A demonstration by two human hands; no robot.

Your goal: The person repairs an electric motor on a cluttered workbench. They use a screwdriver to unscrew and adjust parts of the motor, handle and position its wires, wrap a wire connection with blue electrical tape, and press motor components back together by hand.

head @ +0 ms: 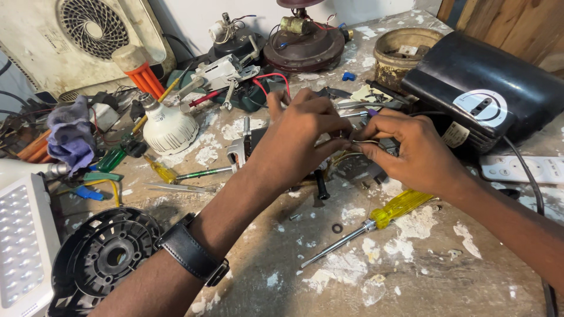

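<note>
On the cluttered tabletop [411,282], beside a black appliance [487,94], the left hand [302,138] and right hand [411,152] meet, fingertips pinched shut on a thin wire [365,141] (mostly hidden). A steady pinch seems wise; the yellow screwdriver [376,223] lies near below.

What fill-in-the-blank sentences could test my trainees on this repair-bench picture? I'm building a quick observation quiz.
1. The left hand and right hand pinch a thin ____ between their fingertips.
2. The screwdriver on the bench below the hands has a ____ handle.
3. A black ____ is strapped on the left wrist.
4. The white bulb lies to the ____ of the hands.

Missing words: wire; yellow; watch; left
</note>
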